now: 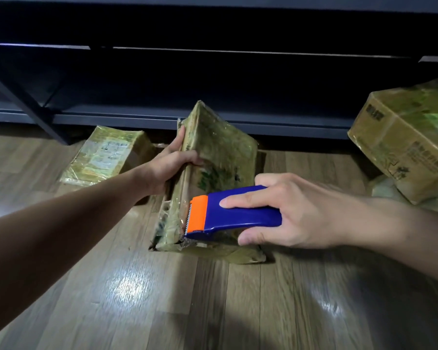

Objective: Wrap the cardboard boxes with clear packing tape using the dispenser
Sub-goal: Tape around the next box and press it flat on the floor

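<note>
A flat cardboard box (220,152), shiny with clear tape, stands tilted on its edge on the wooden floor in the middle of the view. My left hand (171,164) grips its upper left edge, thumb on the near face. My right hand (283,213) holds a blue tape dispenser (240,213) with an orange toothed cutter against the box's lower near face. The tape roll is hidden under the dispenser and my fingers.
A second taped box (106,155) lies flat on the floor to the left. A larger printed cardboard box (405,140) sits tilted at the right. A dark low shelf unit (213,84) runs across the back. Wooden floor (187,299) spreads in front.
</note>
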Motion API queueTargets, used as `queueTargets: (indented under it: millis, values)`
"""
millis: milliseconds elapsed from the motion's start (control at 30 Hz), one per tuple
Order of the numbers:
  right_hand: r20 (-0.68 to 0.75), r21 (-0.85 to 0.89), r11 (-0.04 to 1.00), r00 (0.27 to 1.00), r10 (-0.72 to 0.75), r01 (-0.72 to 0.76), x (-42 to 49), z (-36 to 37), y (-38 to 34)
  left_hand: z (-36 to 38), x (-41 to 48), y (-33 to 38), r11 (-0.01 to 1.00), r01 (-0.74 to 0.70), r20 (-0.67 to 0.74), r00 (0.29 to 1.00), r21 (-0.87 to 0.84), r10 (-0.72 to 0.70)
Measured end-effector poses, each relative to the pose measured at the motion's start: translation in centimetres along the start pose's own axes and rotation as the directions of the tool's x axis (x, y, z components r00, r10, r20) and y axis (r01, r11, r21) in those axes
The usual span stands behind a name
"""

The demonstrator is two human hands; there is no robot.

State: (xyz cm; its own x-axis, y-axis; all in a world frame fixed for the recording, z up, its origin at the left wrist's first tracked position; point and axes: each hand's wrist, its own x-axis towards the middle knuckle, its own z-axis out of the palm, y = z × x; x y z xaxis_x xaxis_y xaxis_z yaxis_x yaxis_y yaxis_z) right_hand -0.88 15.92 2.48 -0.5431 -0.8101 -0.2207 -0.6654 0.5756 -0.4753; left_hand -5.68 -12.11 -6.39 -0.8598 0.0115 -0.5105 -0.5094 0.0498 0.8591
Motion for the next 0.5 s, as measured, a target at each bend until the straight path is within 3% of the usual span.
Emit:
queueTargets:
  millis: [200, 500]
  values:
    - [0.068, -0.013, 1.0, 0.998, -0.001, 0.002, 3.4, 1.4, -0.4, -1.3, 1.4, -2.9, 0.999, -0.007, 0.177, 0.984, -0.054, 0.017]
    - [0.135, -0.067, 0.998, 0.991, 0.011, -0.002, 7.6, 5.2, -2.3, -0.8, 3.3, -8.0, 0.978, 0.146, -0.028, 0.988, -0.147, -0.152]
